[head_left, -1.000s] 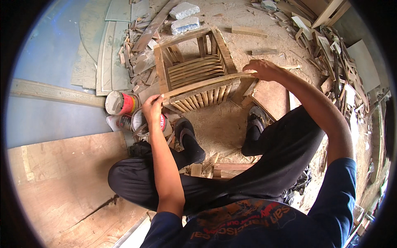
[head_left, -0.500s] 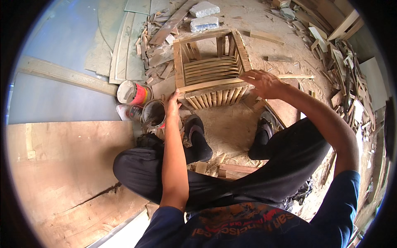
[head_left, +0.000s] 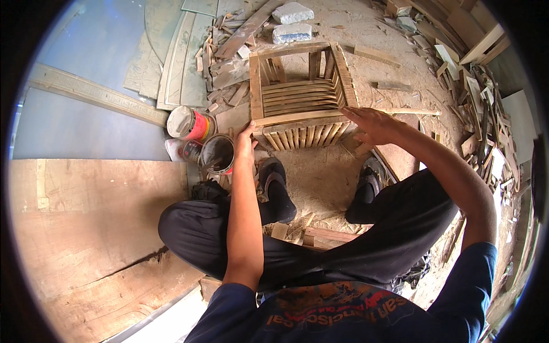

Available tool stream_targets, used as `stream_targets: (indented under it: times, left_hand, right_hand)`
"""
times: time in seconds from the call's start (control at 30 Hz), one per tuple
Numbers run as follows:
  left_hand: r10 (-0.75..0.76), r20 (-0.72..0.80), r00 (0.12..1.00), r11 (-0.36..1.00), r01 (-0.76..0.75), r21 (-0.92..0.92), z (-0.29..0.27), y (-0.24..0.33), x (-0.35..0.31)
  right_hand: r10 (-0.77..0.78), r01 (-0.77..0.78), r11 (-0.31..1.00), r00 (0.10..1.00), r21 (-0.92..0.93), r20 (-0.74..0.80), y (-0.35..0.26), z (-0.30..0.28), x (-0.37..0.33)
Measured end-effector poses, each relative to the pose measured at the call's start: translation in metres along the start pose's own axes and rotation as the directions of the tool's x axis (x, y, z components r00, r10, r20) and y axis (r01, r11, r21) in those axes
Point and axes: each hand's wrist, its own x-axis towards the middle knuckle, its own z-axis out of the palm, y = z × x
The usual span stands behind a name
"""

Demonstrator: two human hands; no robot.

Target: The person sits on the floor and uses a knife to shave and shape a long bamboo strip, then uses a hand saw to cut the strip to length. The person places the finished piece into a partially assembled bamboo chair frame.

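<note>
A slatted wooden frame, box-like with an open top [head_left: 309, 134], stands on the dusty floor in front of my feet. Along its near top edge lies a pale wooden strip [head_left: 297, 118]. My left hand [head_left: 246, 140] grips the near left corner, thumb up by the strip's end and fingers bent against the side. At the near right corner, my right hand [head_left: 372, 126] is open, its fingers stretched out flat and the fingertips touching the strip's other end. The underside of the right hand is hidden.
Left of the frame are a red-banded can [head_left: 191, 123] and an open can [head_left: 218, 154] with something in it. Wood scraps [head_left: 229, 77] and two pale blocks [head_left: 292, 33] lie beyond. More offcuts [head_left: 480, 108] pile up at right; a plywood sheet [head_left: 97, 217] is at left.
The whole scene has shifted slightly to the right in view. Both hands keep their places at the frame's near corners, with the right fingers a little flatter on the strip's end.
</note>
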Motion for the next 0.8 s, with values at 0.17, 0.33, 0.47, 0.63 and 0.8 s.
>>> stream_targets:
  times: [0.17, 0.33, 0.47, 0.63, 0.8]
  left_hand:
    - [-0.063, 0.082, 0.995, 0.998, 0.063, 0.000, 0.004, 0.000, 0.006]
    - [-0.044, 0.133, 0.990, 0.999, 0.043, 0.008, -0.007, -0.001, 0.013]
    - [-0.040, 0.095, 0.995, 0.999, 0.039, 0.010, 0.002, 0.000, 0.008]
    - [-0.038, 0.082, 0.996, 0.999, 0.036, 0.022, -0.002, 0.002, 0.009]
    - [-0.026, 0.107, 0.994, 0.997, 0.018, 0.081, -0.005, 0.004, 0.011]
  right_hand:
    - [-0.077, 0.058, 0.994, 0.973, -0.090, -0.216, 0.042, 0.024, -0.003]
    - [-0.028, 0.009, 0.998, 0.951, -0.065, -0.308, 0.049, 0.015, -0.002]
    - [-0.036, -0.002, 0.993, 0.946, -0.117, -0.322, 0.069, 0.023, -0.004]
    - [0.027, -0.047, 0.995, 0.977, -0.092, -0.212, 0.072, 0.022, 0.001]
    - [0.051, -0.090, 0.966, 0.985, -0.241, -0.162, 0.062, 0.025, 0.002]
